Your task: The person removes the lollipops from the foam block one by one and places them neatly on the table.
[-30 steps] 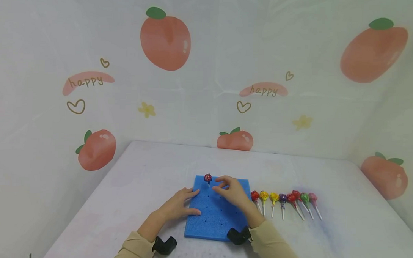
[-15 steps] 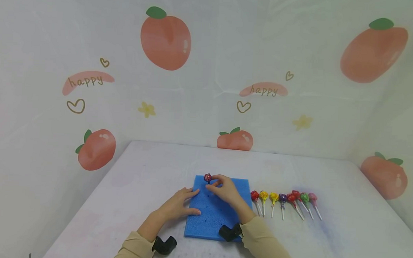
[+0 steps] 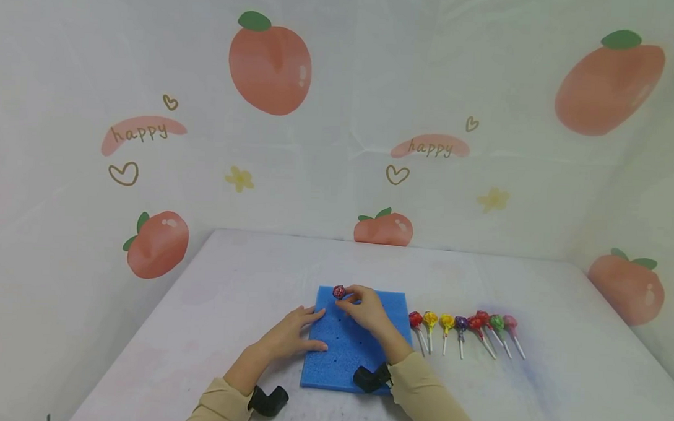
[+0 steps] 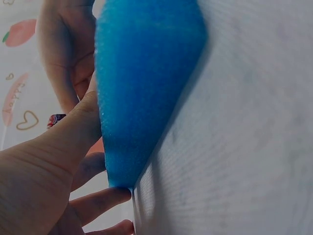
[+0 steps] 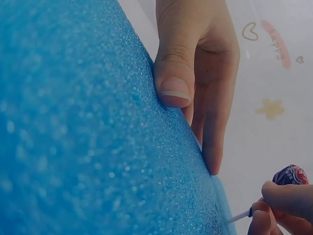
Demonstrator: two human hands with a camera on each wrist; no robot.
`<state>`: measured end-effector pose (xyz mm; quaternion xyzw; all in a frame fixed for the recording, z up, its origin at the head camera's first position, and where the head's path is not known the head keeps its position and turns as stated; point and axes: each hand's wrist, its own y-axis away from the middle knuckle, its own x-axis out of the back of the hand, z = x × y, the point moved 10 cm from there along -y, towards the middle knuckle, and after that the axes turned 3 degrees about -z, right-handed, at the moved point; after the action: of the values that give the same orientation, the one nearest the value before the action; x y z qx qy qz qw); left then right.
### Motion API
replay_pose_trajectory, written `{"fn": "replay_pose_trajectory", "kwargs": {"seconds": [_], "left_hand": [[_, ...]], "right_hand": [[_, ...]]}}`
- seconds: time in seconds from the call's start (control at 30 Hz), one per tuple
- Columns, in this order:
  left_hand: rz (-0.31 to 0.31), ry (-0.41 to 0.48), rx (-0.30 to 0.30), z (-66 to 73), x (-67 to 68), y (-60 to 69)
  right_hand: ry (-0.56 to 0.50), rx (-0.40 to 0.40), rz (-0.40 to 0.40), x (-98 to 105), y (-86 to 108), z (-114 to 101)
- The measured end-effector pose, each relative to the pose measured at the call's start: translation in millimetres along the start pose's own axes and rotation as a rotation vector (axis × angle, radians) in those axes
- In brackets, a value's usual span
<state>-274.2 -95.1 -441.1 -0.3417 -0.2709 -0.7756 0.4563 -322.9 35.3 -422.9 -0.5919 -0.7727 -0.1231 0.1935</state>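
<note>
A blue foam board [image 3: 331, 372] with small holes lies on the white table. At its far left part, a lollipop [image 3: 339, 291] with a dark red patterned wrapper stands on its stick. My right hand [image 3: 370, 312] pinches this lollipop just under the candy. In the right wrist view the white stick [image 5: 239, 216] slants down to the foam, and the fingers hide part of it. My left hand [image 3: 290, 334] rests along the board's left edge, fingers fairly straight and spread, with the thumb [image 5: 174, 88] on the top face.
Right of the board, several lollipops lie in a row: red [image 3: 415, 319], yellow [image 3: 430, 320], purple [image 3: 462, 324], green [image 3: 497, 322] and pink [image 3: 511, 322] among them. Black devices [image 3: 269, 401] sit at both wrists. A printed cloth wall [image 3: 316, 172] rises behind the table.
My right hand has moved left to the standing lollipop and taken hold of it. The candy sits very slightly lower now. My left hand and the board have stayed put.
</note>
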Motion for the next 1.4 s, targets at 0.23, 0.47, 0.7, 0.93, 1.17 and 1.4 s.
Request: {"fn": "replay_pose_trajectory", "kwargs": {"seconds": [0.23, 0.47, 0.7, 0.93, 1.17, 1.4], "left_hand": [[-0.009, 0.011, 0.014, -1.6, -1.6, 0.3], [-0.008, 0.015, 0.011, -0.2, -0.7, 0.9], [-0.006, 0.019, 0.015, 0.0, -0.6, 1.6], [-0.004, 0.017, 0.015, 0.4, -0.4, 1.9], [-0.005, -0.001, 0.003, 2.1, 0.1, 2.3], [0.002, 0.001, -0.011, 3.9, 0.4, 3.5]], "right_hand": [[-0.020, 0.029, 0.024, 4.2, 0.8, -6.7], [-0.084, 0.064, 0.048, 11.5, 3.1, -14.5], [-0.050, 0.057, 0.042, 16.6, 8.1, -13.5], [-0.059, 0.046, 0.034, 22.0, 13.5, -11.1], [-0.055, 0.051, 0.038, 30.5, 19.6, -11.1], [-0.048, 0.035, 0.033, 37.6, 24.8, -7.5]]}}
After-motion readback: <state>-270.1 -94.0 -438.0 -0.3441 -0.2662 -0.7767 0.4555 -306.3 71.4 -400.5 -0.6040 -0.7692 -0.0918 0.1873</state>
